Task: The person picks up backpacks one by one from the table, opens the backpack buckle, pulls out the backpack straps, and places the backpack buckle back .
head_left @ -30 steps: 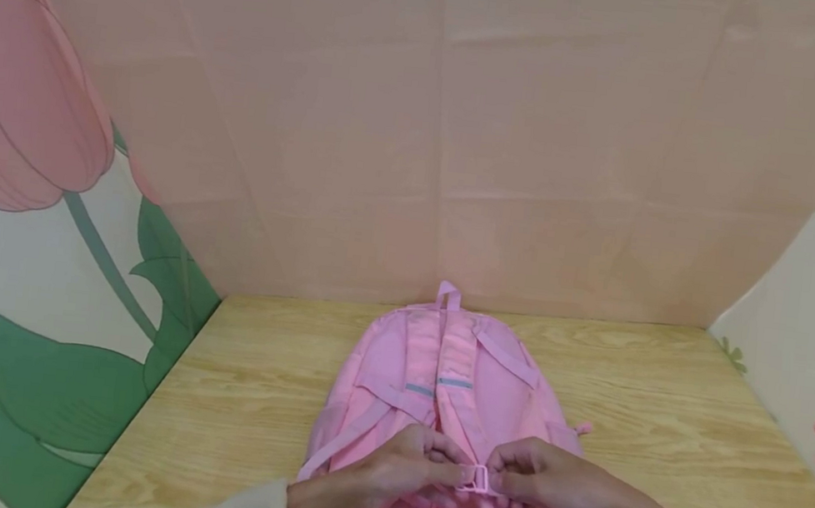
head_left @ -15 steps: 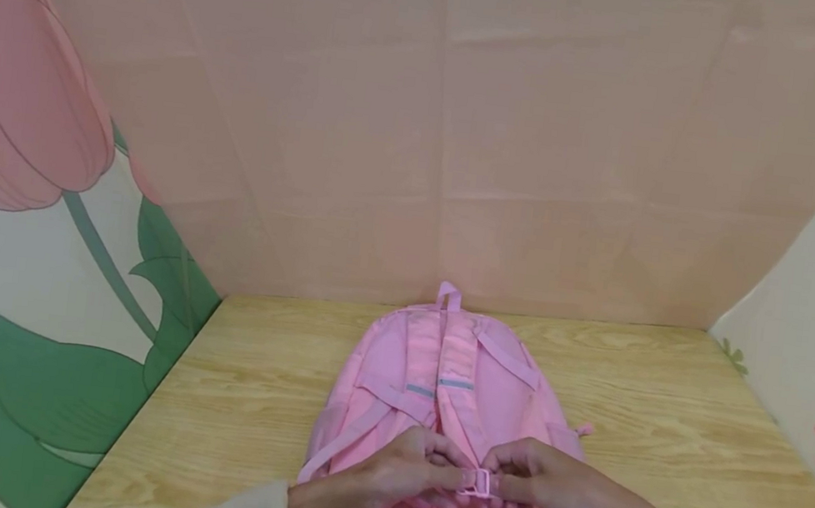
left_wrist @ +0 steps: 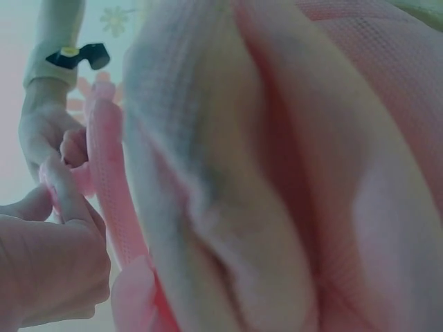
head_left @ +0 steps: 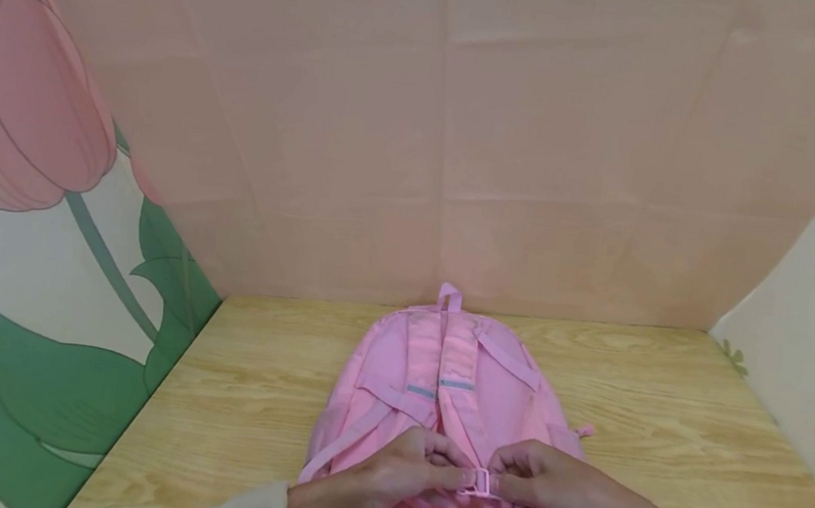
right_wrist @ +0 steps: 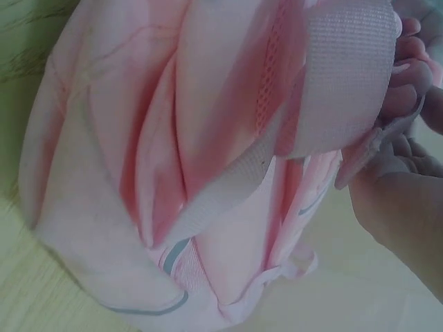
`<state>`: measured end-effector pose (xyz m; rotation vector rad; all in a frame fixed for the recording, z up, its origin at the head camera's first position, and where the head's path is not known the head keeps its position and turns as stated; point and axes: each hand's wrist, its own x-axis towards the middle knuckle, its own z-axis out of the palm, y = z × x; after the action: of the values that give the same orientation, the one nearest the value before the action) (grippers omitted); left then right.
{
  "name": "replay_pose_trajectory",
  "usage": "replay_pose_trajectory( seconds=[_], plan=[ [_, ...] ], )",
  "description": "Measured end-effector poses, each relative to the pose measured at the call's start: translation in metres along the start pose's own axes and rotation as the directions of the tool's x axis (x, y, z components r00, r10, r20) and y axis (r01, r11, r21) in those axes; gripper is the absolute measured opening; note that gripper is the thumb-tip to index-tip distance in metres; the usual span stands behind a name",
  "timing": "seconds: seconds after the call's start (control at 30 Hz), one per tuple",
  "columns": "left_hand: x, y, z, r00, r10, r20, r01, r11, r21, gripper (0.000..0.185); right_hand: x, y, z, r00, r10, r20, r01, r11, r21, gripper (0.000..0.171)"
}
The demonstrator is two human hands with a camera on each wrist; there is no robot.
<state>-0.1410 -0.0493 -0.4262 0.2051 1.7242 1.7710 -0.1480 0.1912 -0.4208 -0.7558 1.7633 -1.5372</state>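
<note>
A pink backpack (head_left: 506, 383) lies on the table with its shoulder straps facing up. Over its lower part, both hands meet at a pink plastic buckle (head_left: 478, 482). My left hand (head_left: 402, 465) pinches the buckle's left side between thumb and fingers. On the other side, my right hand (head_left: 555, 482) grips the right end with thumb and bent fingers. The buckle's halves look joined, though fingertips cover both ends. In the left wrist view the left hand (left_wrist: 55, 270) is close to the right hand (left_wrist: 45, 135). Wide pink webbing (right_wrist: 346, 76) runs to the fingers in the right wrist view.
The wood-grain table (head_left: 249, 387) extends on both sides of the backpack. A plain pinkish sheet (head_left: 428, 139) covers the back wall. Flower-patterned panels stand at the left (head_left: 33, 94) and right (head_left: 806, 333). A carry loop (head_left: 450, 297) sticks up from the backpack's top.
Both hands keep their hold on the buckle, which has shifted very slightly to the right. The backpack stays in place.
</note>
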Motion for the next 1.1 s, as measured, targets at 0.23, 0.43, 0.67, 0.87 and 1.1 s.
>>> replay_pose_trajectory(
  seconds=[0.23,0.43,0.67,0.87,1.1],
  plan=[
    [-0.0006,0.0015,-0.0001,1.0,-0.008,-0.009,0.008,1.0,-0.004,0.013,-0.0011,-0.0006,0.0,1.0,0.015,-0.004,-0.015,1.0,-0.017,0.023],
    [-0.0005,0.0009,-0.0006,1.0,-0.011,-0.015,0.011,1.0,0.013,0.013,-0.0028,-0.0008,-0.0012,1.0,0.029,0.011,-0.029,0.999,-0.039,0.014],
    [-0.0003,-0.0001,-0.0005,1.0,-0.007,-0.013,0.007,1.0,0.01,0.013,-0.0017,0.0018,-0.0004,1.0,-0.023,0.018,0.024,0.997,-0.067,0.017],
    [-0.0005,-0.0002,-0.0004,1.0,-0.005,-0.007,0.005,1.0,0.004,0.013,-0.0006,0.0031,0.0004,0.999,-0.039,0.014,0.04,0.997,-0.067,0.018],
    [-0.0011,0.0006,0.0001,1.0,-0.011,-0.006,0.011,1.0,0.003,0.013,0.0011,0.0028,0.0004,0.998,-0.06,0.019,0.061,0.997,-0.054,0.015]
  ],
)
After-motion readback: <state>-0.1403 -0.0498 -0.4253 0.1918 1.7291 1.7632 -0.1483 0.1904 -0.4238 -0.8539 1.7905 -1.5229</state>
